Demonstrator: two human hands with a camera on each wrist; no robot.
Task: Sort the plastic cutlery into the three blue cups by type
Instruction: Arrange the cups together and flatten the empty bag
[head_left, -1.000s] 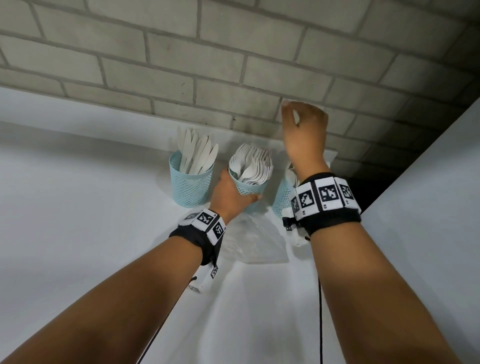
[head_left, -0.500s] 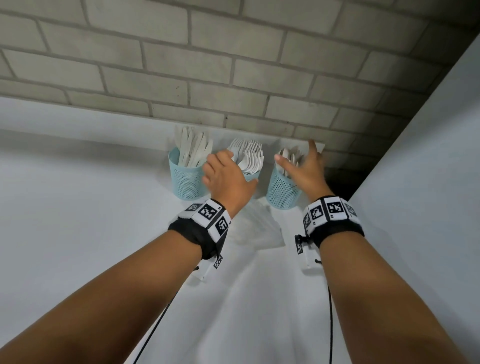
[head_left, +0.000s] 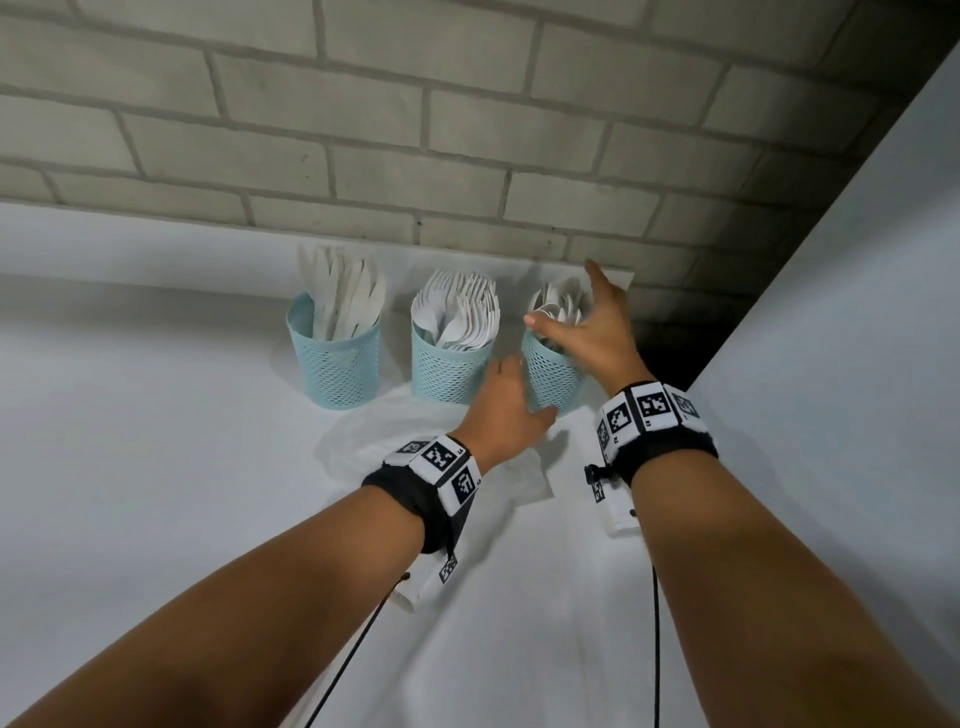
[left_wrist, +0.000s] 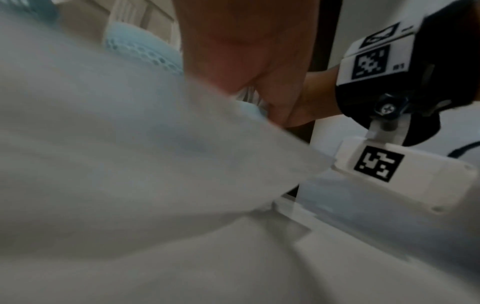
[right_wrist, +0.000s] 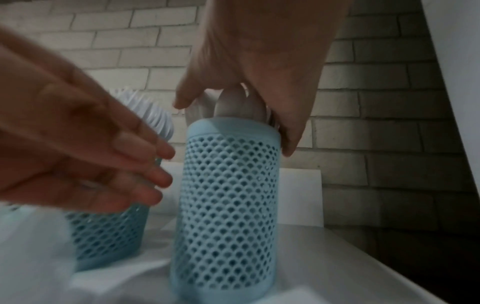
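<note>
Three blue mesh cups stand in a row by the brick wall. The left cup (head_left: 335, 364) holds knives, the middle cup (head_left: 449, 369) forks (right_wrist: 153, 111), and the right cup (head_left: 550, 379) spoons (right_wrist: 233, 105). My right hand (head_left: 587, 332) lies spread over the top of the right cup (right_wrist: 228, 205), palm on the spoon bowls, thumb and fingers hanging past the rim. My left hand (head_left: 511, 400) reaches between the middle and right cups with straight fingers (right_wrist: 145, 160) and holds nothing. Whether it touches the right cup I cannot tell.
A crumpled clear plastic bag (head_left: 431, 457) lies on the white table (head_left: 156, 467) in front of the cups, under my left wrist. A white panel (head_left: 857, 312) rises close on the right. A dark gap (head_left: 670, 353) sits behind the right cup.
My right hand came down from above the right cup onto the spoons. My left hand let go of the middle cup and moved right, towards the right cup.
</note>
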